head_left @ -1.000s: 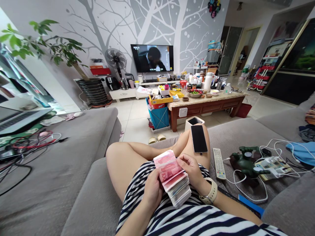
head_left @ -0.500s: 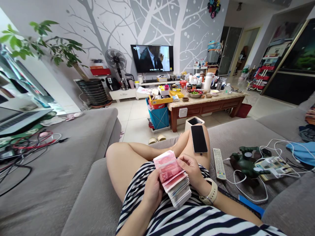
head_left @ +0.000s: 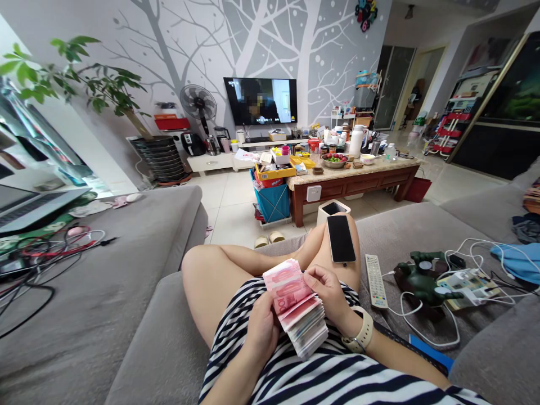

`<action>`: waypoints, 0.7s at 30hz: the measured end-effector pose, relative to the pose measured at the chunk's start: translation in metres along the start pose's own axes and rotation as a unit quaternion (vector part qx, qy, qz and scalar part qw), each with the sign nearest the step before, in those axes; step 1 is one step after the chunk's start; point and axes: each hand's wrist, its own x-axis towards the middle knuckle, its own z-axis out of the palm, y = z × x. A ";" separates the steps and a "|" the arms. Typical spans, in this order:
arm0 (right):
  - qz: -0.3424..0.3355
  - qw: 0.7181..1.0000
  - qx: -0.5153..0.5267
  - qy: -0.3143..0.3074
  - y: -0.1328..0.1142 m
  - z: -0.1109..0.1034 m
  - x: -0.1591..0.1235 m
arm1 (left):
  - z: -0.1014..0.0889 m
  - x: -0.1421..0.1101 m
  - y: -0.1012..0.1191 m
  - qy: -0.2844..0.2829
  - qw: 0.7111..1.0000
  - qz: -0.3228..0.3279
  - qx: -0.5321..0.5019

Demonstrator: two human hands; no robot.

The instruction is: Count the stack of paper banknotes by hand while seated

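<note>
A thick stack of banknotes (head_left: 289, 289), pink ones on top, is held over my lap, bent so that its fanned lower edges show. My left hand (head_left: 262, 323) is closed round its left side, the thumb lying on the top note. At the upper right edge, my right hand (head_left: 327, 286) pinches the pink notes between thumb and fingers; a pale watch band (head_left: 358, 331) circles that wrist. Beyond the notes, a smartphone (head_left: 341, 239) rests face up on my right thigh, its screen dark. The undersides of both hands are partly hidden.
On the grey sofa (head_left: 164, 337), a remote control (head_left: 376, 281), a dark green figurine (head_left: 422, 281) and white cables lie to my right. A laptop (head_left: 46, 208) and tangled cables are at left. Ahead stands a cluttered coffee table (head_left: 358, 183), with slippers (head_left: 269, 238) on the floor.
Both hands and the banknotes have stayed almost exactly where they were. Only the picture on the television has changed.
</note>
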 end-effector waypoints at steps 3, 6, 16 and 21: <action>0.002 1.000 0.005 0.004 -0.001 0.001 0.000 | -0.002 0.001 -0.002 0.003 1.000 0.003 0.002; 0.005 1.000 0.007 0.004 0.000 0.001 0.000 | -0.003 0.002 -0.003 0.010 1.000 0.009 0.002; 0.004 1.000 0.022 0.001 0.002 0.000 0.000 | -0.002 0.000 -0.002 0.009 1.000 0.013 -0.002; 0.005 1.000 0.022 0.002 0.000 0.001 -0.001 | 0.000 -0.001 0.000 0.010 1.000 0.009 -0.004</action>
